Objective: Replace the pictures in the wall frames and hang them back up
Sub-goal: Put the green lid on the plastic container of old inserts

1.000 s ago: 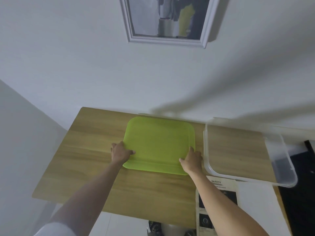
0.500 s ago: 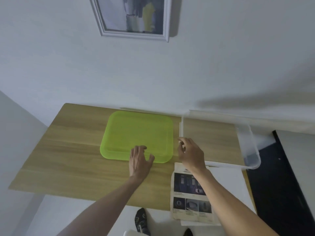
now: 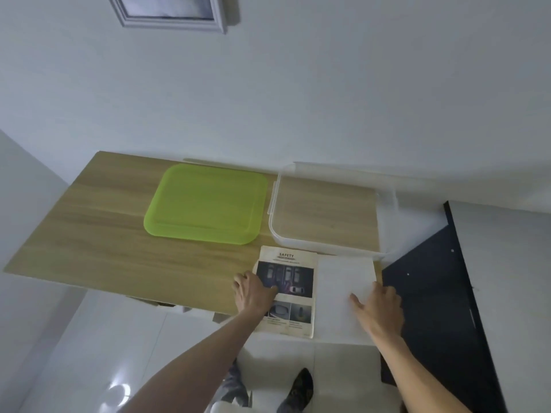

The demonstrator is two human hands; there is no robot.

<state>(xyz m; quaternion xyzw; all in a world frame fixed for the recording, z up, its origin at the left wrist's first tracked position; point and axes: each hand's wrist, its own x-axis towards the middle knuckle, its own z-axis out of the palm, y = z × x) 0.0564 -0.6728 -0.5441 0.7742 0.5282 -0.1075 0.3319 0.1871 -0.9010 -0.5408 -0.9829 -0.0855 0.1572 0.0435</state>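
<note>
1. The printed sheet (image 3: 286, 290) headed "SAFETY" and a blank white sheet (image 3: 346, 293) lie side by side, overhanging the wooden table (image 3: 89, 228)'s near edge.
2. The left hand (image 3: 253, 293) rests flat on the printed sheet; the right hand (image 3: 378, 305) lies spread on the blank one, pinching nothing.
3. Beyond the sheets: green lid (image 3: 205, 204), clear tub (image 3: 325, 213); the wall frame (image 3: 173, 13) hangs above.
4. Risk: a careless drag could slide the overhanging sheets off or crease them.

Both hands (image 3: 255, 293) flat on printed sheets (image 3: 295, 281)
</note>
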